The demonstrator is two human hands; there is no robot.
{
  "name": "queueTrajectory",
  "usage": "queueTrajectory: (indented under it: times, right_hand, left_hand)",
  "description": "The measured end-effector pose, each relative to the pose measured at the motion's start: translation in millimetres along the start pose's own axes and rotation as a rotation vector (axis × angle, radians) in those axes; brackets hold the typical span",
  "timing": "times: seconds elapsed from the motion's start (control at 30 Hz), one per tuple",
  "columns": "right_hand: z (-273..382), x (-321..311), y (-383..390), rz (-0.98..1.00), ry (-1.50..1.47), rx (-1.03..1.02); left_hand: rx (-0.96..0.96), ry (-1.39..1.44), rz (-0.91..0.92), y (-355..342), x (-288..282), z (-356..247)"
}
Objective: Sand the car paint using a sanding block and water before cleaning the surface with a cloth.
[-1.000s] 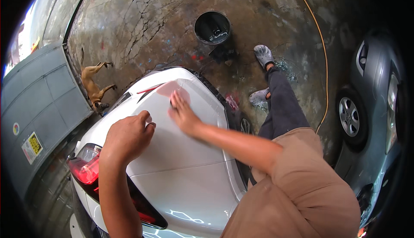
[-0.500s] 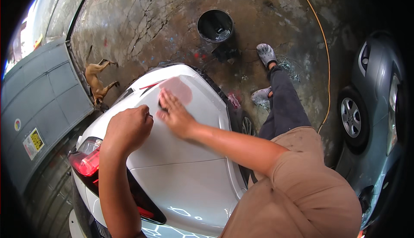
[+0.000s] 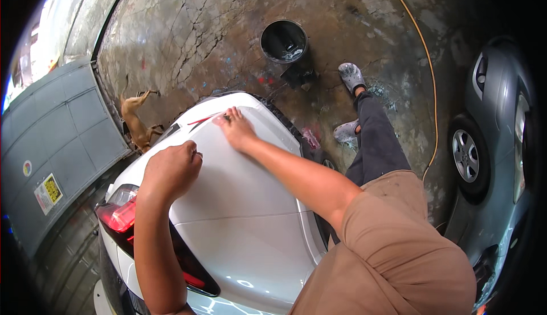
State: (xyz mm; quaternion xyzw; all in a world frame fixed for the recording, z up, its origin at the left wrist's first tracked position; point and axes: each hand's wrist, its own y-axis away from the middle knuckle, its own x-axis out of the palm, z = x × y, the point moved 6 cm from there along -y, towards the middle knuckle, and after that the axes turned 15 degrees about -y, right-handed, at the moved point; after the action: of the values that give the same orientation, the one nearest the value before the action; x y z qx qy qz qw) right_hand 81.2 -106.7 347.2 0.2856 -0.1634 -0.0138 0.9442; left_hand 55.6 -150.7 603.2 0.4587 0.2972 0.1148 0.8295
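Observation:
The white rear panel of a car (image 3: 239,189) fills the middle of the view, with a seam across it and a red and black tail light (image 3: 119,215) at its left. My right hand (image 3: 236,131) is on the panel's far part, over a pinkish patch seen in the earlier frame. Its fingers are partly blurred. A small dark thing shows at its fingers, too hidden to name. My left hand (image 3: 172,169) is a closed fist above the panel's left side; whatever it holds, if anything, is hidden. A thin red strip (image 3: 200,121) lies beside my right fingertips.
A black bucket (image 3: 285,41) stands on the cracked, wet concrete floor (image 3: 199,24). A tan dog (image 3: 135,121) is by the grey metal gate (image 3: 62,127). An orange cord (image 3: 427,47) runs along the floor near a grey car (image 3: 496,138) on the right.
My right hand has slid farther up the panel, now covering most of the pinkish patch. My left fist stays nearly in place. The dog has shifted slightly.

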Motion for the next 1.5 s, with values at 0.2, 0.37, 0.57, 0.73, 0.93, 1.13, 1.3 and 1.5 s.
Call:
queueTrajectory:
  times: [0.2,0.37,0.57,0.73,0.93,1.13,1.3,1.5]
  right_hand:
    - [50.2,30.7,76.3,0.166,-0.106,-0.382]
    - [6.9,-1.6,13.9,-0.031,0.035,-0.135]
    - [26.8,17.7,84.8,0.168,-0.164,-0.467]
    - [-17.7,16.3,38.4,0.105,0.038,-0.099]
    - [-8.4,13.2,100.0,0.167,0.014,-0.413]
    - [-75.0,7.6,12.8,0.094,0.226,-0.366]
    - [-87.9,4.6,102.8,0.126,-0.015,-0.173]
    - [-71.0,6.4,6.4,0.147,0.457,-0.332]
  left_hand:
    - [0.002,0.012,-0.04,9.1,13.5,8.9]
    - [-0.026,-0.011,-0.013,0.7,-0.3,3.8]
    - [-0.052,0.018,0.009,6.9,9.0,9.9]
    - [-0.056,-0.005,0.019,4.9,1.4,6.2]
    - [-0.018,0.007,-0.044,7.1,9.6,8.8]
    - [0.007,0.002,-0.068,3.8,-2.0,1.8]
    - [-0.047,0.037,0.036,10.8,14.4,12.4]
    - [-0.022,0.064,0.04,6.5,4.3,7.3]
